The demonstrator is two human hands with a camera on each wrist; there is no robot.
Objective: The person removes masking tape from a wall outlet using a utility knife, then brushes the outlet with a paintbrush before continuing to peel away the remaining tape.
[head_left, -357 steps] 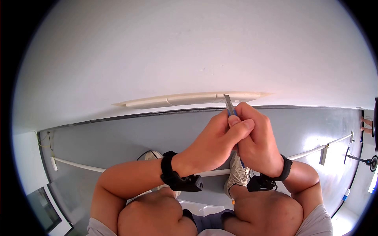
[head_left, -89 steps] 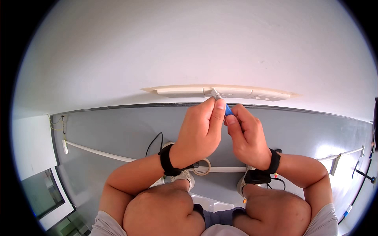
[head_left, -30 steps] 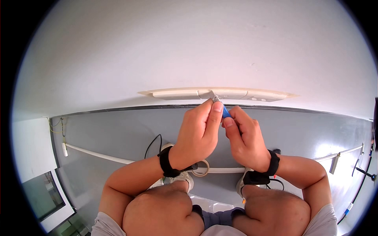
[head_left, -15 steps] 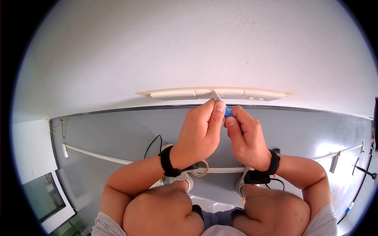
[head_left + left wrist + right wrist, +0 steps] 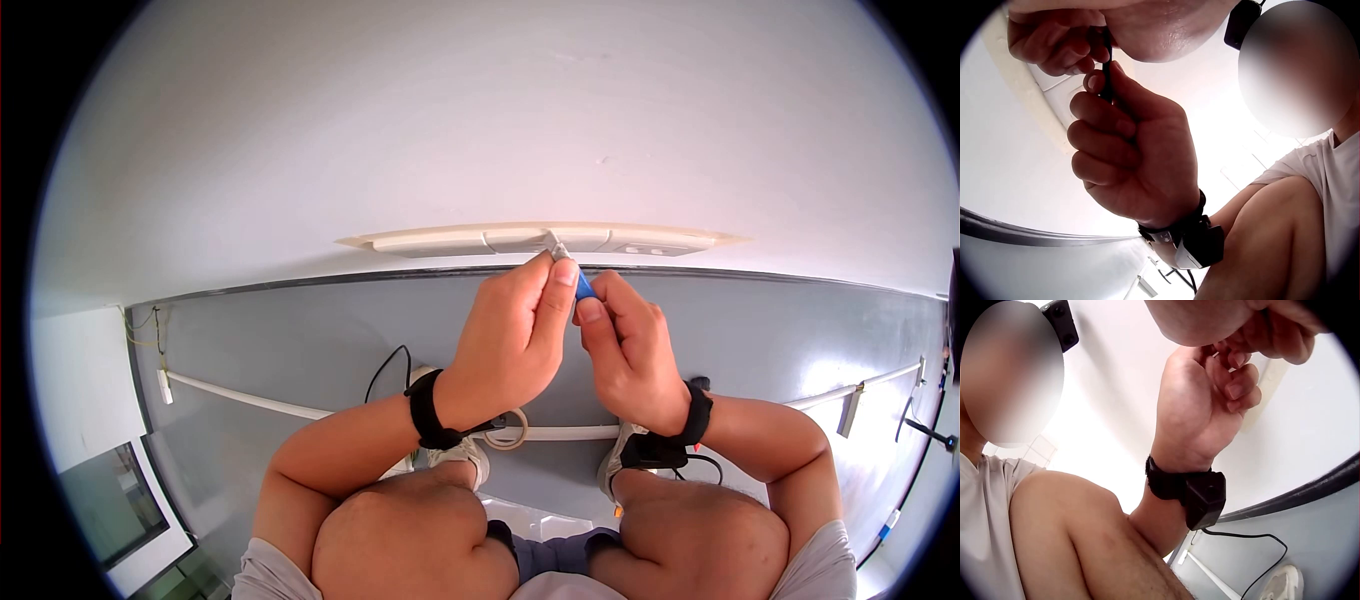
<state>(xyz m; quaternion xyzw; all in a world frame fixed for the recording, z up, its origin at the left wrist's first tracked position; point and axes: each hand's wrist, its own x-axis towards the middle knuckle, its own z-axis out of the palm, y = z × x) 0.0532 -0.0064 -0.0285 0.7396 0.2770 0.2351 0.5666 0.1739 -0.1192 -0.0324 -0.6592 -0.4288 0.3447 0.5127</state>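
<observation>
Your left hand (image 5: 515, 325) pinches the silver metal nose of a slim blue-handled utility knife (image 5: 584, 289); your right hand (image 5: 630, 350) grips its handle. Steering lightly with the left, well behind the blade (image 5: 551, 239), should serve best. The knife tilts forward, tip at the long cream plastic socket panel (image 5: 430, 243) just beyond your hands; contact isn't clear.

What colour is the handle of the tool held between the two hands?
The tool's handle is blue, seen best in the head view.
</observation>
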